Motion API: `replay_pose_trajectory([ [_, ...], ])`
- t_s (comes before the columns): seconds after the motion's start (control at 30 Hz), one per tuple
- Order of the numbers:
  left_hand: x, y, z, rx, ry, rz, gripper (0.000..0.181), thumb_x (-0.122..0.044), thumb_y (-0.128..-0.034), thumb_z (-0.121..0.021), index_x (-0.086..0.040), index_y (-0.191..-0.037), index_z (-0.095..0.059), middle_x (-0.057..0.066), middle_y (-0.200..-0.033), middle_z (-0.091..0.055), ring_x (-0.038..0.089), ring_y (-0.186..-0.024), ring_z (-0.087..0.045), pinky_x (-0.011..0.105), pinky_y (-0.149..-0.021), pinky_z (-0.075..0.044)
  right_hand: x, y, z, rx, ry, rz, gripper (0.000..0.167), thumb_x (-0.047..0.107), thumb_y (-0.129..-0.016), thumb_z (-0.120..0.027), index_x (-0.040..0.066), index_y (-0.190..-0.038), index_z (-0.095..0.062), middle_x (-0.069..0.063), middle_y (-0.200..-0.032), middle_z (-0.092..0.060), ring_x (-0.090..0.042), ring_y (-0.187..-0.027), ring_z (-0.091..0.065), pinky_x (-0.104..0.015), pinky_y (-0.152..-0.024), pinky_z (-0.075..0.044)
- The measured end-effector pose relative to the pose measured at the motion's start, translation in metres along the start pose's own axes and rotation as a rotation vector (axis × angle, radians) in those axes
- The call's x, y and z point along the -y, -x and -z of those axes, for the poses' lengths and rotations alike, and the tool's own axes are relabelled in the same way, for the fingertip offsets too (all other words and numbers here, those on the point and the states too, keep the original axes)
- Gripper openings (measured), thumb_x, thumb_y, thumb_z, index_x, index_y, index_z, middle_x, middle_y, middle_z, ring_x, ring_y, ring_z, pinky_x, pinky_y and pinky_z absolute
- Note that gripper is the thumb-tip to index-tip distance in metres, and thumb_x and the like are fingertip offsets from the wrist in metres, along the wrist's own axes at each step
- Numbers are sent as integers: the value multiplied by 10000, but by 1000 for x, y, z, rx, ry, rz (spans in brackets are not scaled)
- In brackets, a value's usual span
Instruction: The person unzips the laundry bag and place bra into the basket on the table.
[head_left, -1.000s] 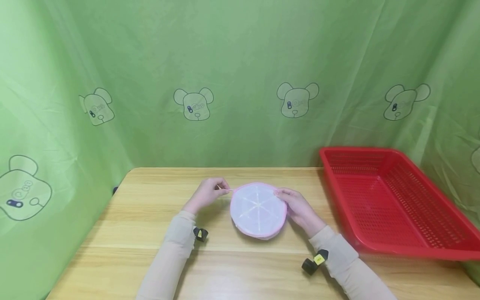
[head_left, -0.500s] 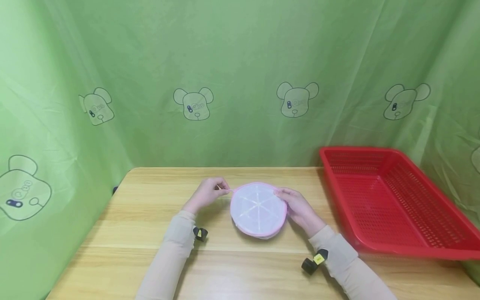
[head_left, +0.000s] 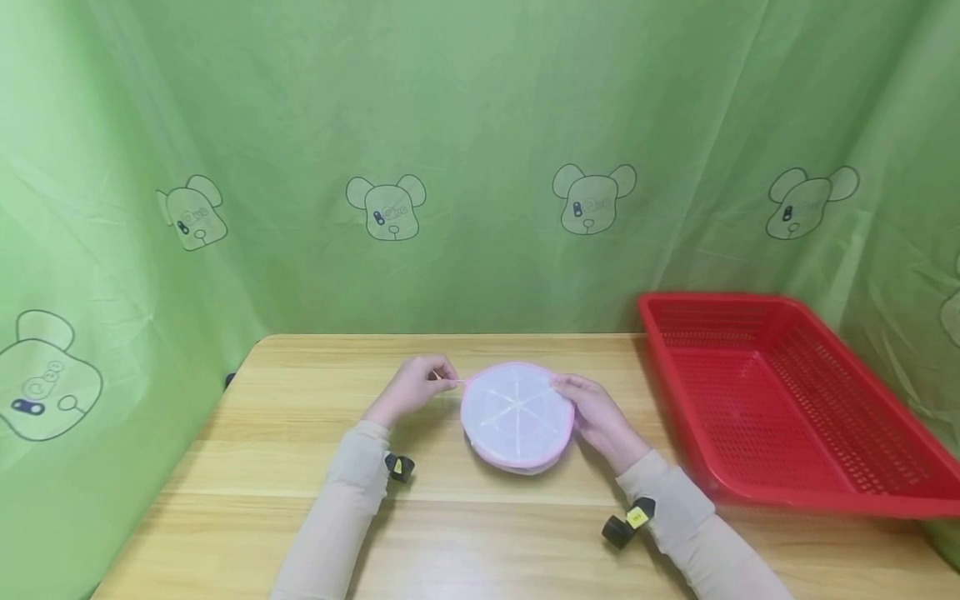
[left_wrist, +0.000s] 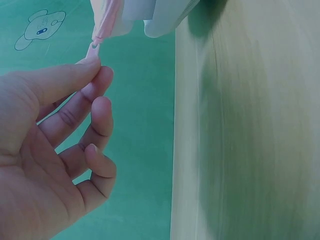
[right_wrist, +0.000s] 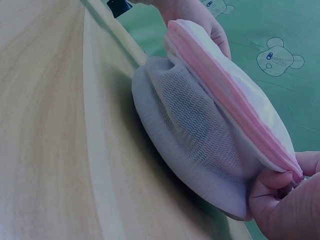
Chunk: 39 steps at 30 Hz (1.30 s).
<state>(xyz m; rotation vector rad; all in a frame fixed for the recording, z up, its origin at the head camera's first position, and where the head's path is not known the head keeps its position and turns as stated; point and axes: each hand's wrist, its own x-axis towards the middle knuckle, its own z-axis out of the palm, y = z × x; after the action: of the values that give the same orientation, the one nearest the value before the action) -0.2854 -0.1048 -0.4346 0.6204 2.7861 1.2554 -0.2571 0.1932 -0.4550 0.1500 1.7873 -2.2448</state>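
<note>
A round white mesh laundry bag (head_left: 516, 417) with a pink zipper rim stands tilted above the wooden table, its flat lid with spoke-like lines facing the head camera. At its left edge my left hand (head_left: 416, 387) pinches the small pink zipper pull (left_wrist: 92, 51) between thumb and index finger, the other fingers loosely bent. On the far side my right hand (head_left: 603, 421) grips the rim, thumb on top and fingers partly hidden behind. In the right wrist view the pink zipper (right_wrist: 235, 102) runs along the rim, and the mesh side wall sags below it.
A red plastic basket (head_left: 705, 454) with perforated walls stands on the right of the wooden table (head_left: 300, 467). Green curtains (head_left: 480, 275) with bear-head prints hang behind and at both sides. A black wrist camera (head_left: 400, 467) sits on the left sleeve.
The bag has shifted up very slightly, and the right hand with it a little to the right. Both hands keep the same hold; the left has hardly moved.
</note>
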Motion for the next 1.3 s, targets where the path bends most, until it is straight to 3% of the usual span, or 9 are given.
replay_pose_trajectory([
  [0.47,1,1,3,32,4,-17,66,-124,-870,-700,-70,-902,-678,12,-884,-686,130,-859,-608,311,-838,-525,0,-1,0,-17,-17,-10,207,81,-981,-532,203,-866,-654,92,-800,-673,-23,-754,-629,-157,-717,-537],
  [0.87,2,2,5,72,15,-50,51,-103,-872,-694,-71,-910,-682,30,-886,-693,127,-846,-607,294,-827,-516,-1,-1,2,-24,-23,-10,209,81,-984,-526,207,-876,-653,96,-807,-673,-21,-758,-633,-157,-720,-541],
  [1.3,4,2,7,109,26,-46,62,-94,-862,-706,-83,-919,-682,27,-899,-709,126,-870,-622,323,-869,-520,-1,-2,0,-43,-22,-10,197,78,-985,-525,196,-872,-635,95,-801,-651,-18,-747,-624,-155,-705,-540],
])
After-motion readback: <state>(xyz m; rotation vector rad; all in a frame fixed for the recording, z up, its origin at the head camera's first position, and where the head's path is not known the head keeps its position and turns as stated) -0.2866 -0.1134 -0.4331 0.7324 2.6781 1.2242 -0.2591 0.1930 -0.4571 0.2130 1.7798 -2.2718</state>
